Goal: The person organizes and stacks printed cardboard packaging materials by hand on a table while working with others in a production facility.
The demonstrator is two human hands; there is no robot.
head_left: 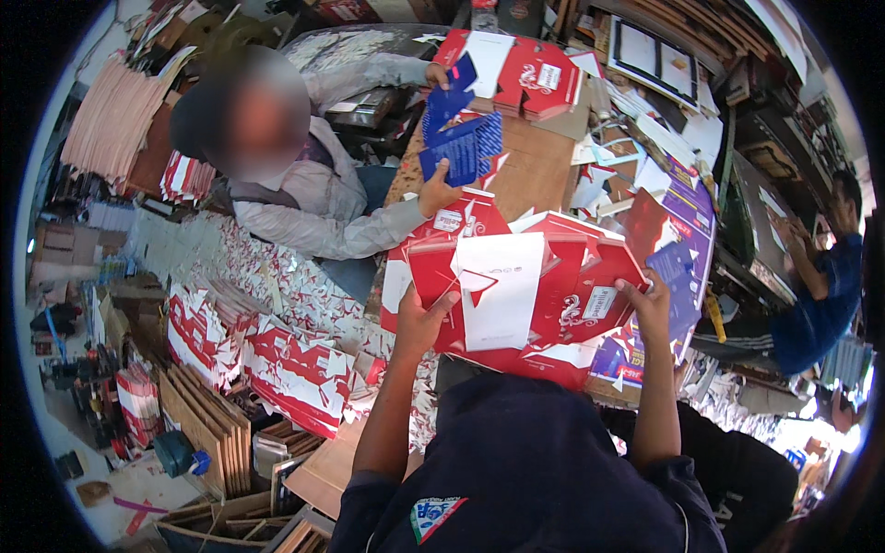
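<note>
Both my hands grip a stack of flat red and white die-cut cardboard box blanks [562,267], raised at the near edge of the work table [530,170]. My left hand [424,321] closes on the left edge, thumb on top. At the right edge, my right hand [649,300] is closed the same way. A small triangular scrap with a white edge [476,281] clings to the upper face near my left thumb. My fingers beneath the cardboard are hidden. Partly behind the stack lies another red blank [461,214].
Across the table's left side, a co-worker [323,198] holds blue printed cardboard pieces [464,147]. More red blanks [539,78] lie at the far end. Purple printed sheets [687,207] and paper scraps border the right. Stacked blanks [295,373] stand on the scrap-strewn floor; another person [820,295] works far right.
</note>
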